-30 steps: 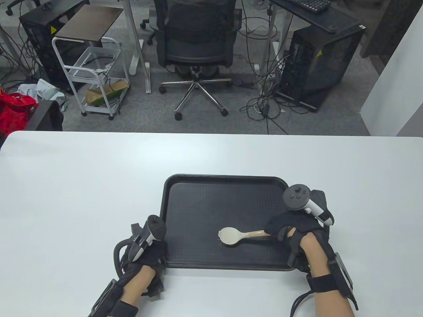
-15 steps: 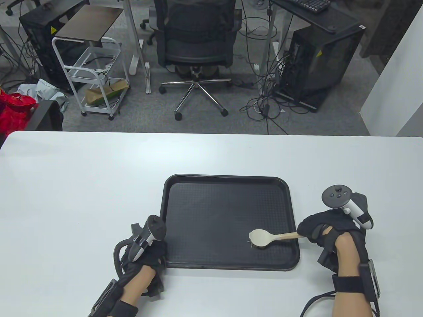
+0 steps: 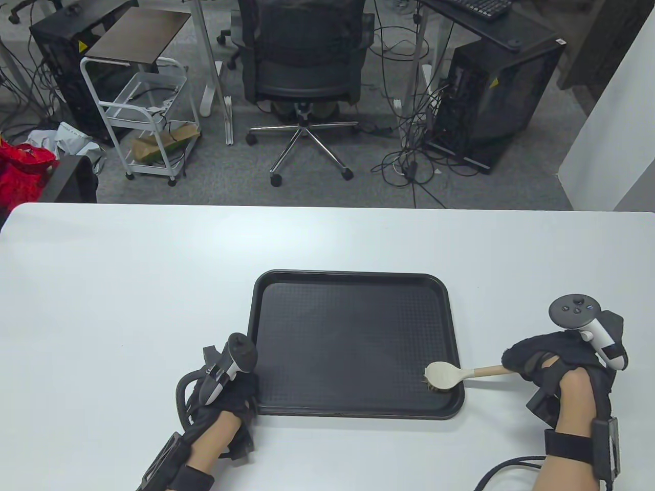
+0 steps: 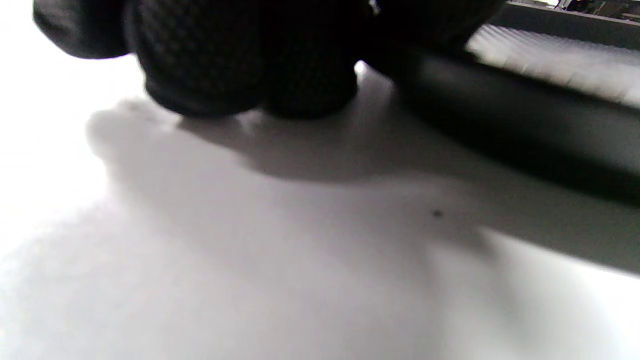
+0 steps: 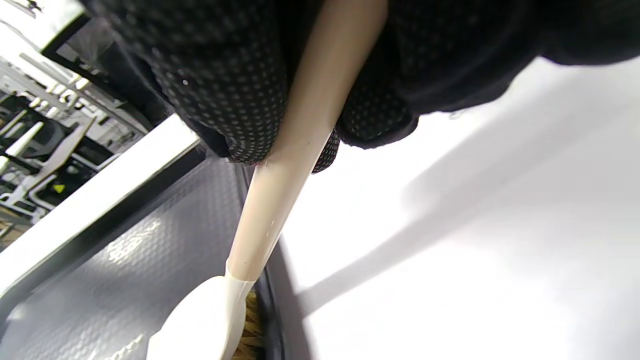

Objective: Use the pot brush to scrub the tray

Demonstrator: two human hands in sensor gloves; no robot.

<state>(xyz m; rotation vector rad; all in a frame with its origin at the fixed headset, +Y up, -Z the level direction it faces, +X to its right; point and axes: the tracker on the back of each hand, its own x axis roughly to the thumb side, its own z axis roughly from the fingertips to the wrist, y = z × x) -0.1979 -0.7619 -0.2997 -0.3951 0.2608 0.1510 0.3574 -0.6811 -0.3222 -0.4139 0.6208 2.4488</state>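
Observation:
A black textured tray (image 3: 353, 327) lies on the white table. My right hand (image 3: 547, 358) is right of the tray and grips the pale handle of the pot brush (image 3: 450, 375). The brush head rests bristles down at the tray's near right corner, against the rim. The right wrist view shows my gloved fingers (image 5: 235, 90) wrapped around the brush handle (image 5: 290, 165) over the tray's right rim (image 5: 265, 300). My left hand (image 3: 225, 394) rests on the table at the tray's near left corner, fingers curled against the rim (image 4: 525, 130).
The white table (image 3: 128, 286) extends wide on all sides of the tray. Beyond its far edge stand an office chair (image 3: 302, 66), a white wire cart (image 3: 148, 117) and computer towers on the floor.
My right hand has dragged the brush rightward across the tray's near part, from its middle to the near right corner. The left hand has stayed still.

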